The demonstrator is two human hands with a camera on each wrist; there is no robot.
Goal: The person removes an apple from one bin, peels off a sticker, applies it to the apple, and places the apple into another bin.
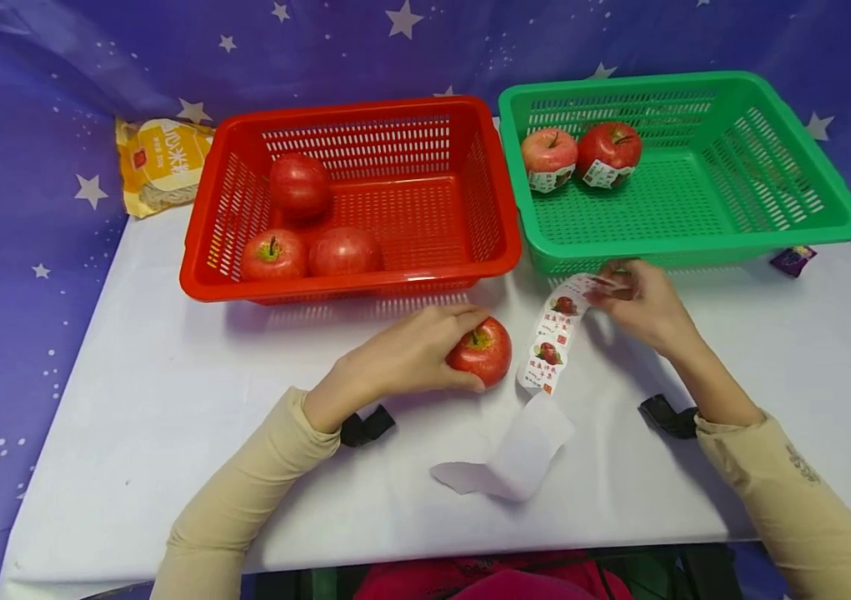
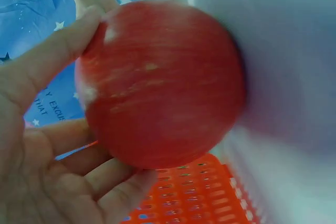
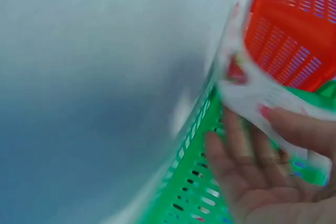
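a round red apple (image 1: 481, 351) is held down on the white-covered bench (image 1: 170, 400) by the left hand (image 1: 402, 354), its fingers (image 2: 58, 51) curled round the fruit so that it is kept from rolling, stem side up and within reach of the labels. just to the right of it, a long white paper strip of printed fruit stickers (image 1: 554, 337) is pinched at its upper end by the right hand (image 1: 646, 304), fingers (image 3: 294, 127) closed on the strip, close against the front wall of the green plastic slotted basket (image 1: 793, 225); the peeled, blank tail of the strip is left trailing on the bench towards the person.

three unlabelled red apples are counted in the red plastic slotted basket (image 1: 350, 279), and two apples that already bear stickers in the green one, which suggests a sorting by label. six apples are seen in all, two baskets, and one strip. a yellow food packet (image 1: 158, 162) lies behind the red basket, and a small purple wrapper (image 1: 793, 259) beside the green one.
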